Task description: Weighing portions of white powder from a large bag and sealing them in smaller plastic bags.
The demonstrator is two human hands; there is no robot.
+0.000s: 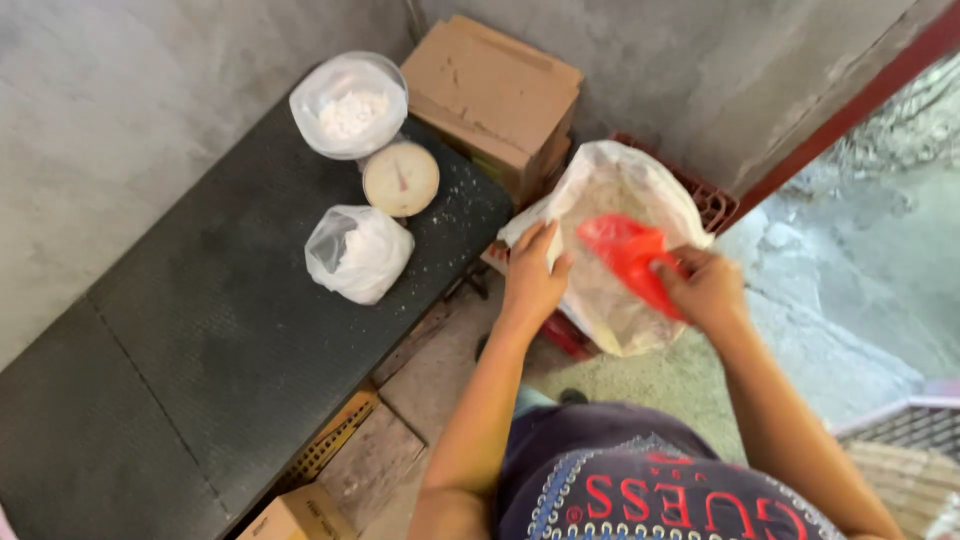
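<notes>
Scooping is being carried out at the large sack (pixel 610 300), which is standing open on a red crate (pixel 715 205) beside the dark surface (pixel 230 330). The right hand (pixel 705 290) is gripping the handle of the red scoop (pixel 625 255), fingers clamped around it, and the scoop blade is lying inside the sack mouth, angled down toward the contents. The left hand (pixel 530 280) is holding the near rim of the sack, fingers together and pressing the plastic flat, thumb on the opposite face of the rim.

To do this step well, the left hand should be keeping the rim pulled taut and low so the mouth is not collapsing onto the scoop. The scoop should be travelling shallow and level, in my judgement, so that nothing is spilling over the edge when it is being lifted.

Both forearms are extending forward and downward from the body, converging on the sack. The left wrist is lying straight; the right wrist is bending inward toward the scoop.

On the surface, a dial scale (pixel 400 178) is sitting between two filled clear bags: one bag (pixel 348 105) behind it, another bag (pixel 358 253) in front. A cardboard box (pixel 490 95) is resting against the wall.
</notes>
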